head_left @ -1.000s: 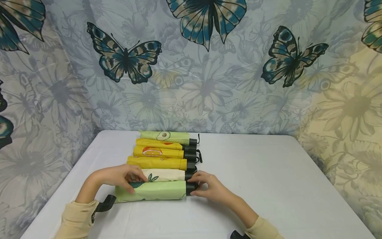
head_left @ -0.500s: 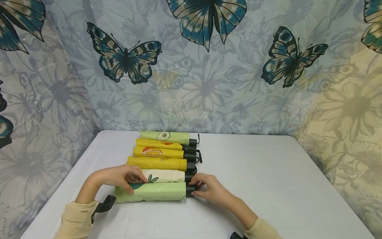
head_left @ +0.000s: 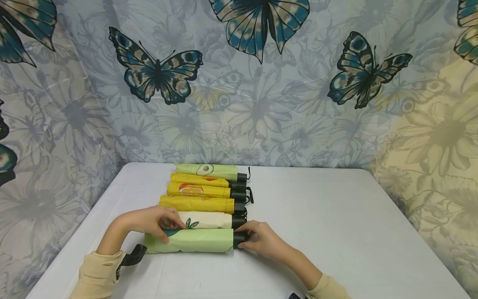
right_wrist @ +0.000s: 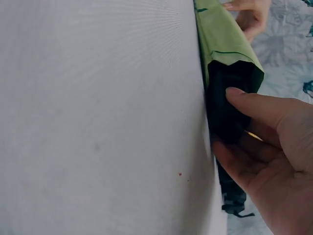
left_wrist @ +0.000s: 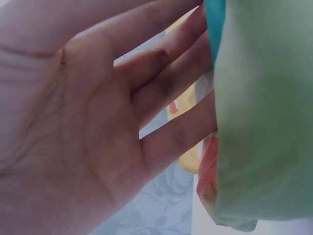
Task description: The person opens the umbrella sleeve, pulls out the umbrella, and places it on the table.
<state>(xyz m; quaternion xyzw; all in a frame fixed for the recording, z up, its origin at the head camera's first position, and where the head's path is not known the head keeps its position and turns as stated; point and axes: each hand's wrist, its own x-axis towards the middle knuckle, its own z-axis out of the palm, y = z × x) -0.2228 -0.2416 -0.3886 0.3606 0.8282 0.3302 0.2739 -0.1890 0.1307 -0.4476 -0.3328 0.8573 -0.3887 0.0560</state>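
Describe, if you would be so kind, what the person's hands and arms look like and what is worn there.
The left hand and right hand are bare, without gloves. The left sleeve and right sleeve are plain pale yellow. A curved black piece juts out by the left one; part of a second black piece shows by the right one, cut off by the picture's edge.

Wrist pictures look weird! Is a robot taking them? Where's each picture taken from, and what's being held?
No robot, just a person's bare left hand and right hand. The wide picture comes from a camera on the person's head, looking down. The close ones come from a camera on each wrist. On the white table, six folded umbrellas lie side by side: two green, three yellow, one cream. The left hand holds the nearest green umbrella, and the right hand holds its black handle.
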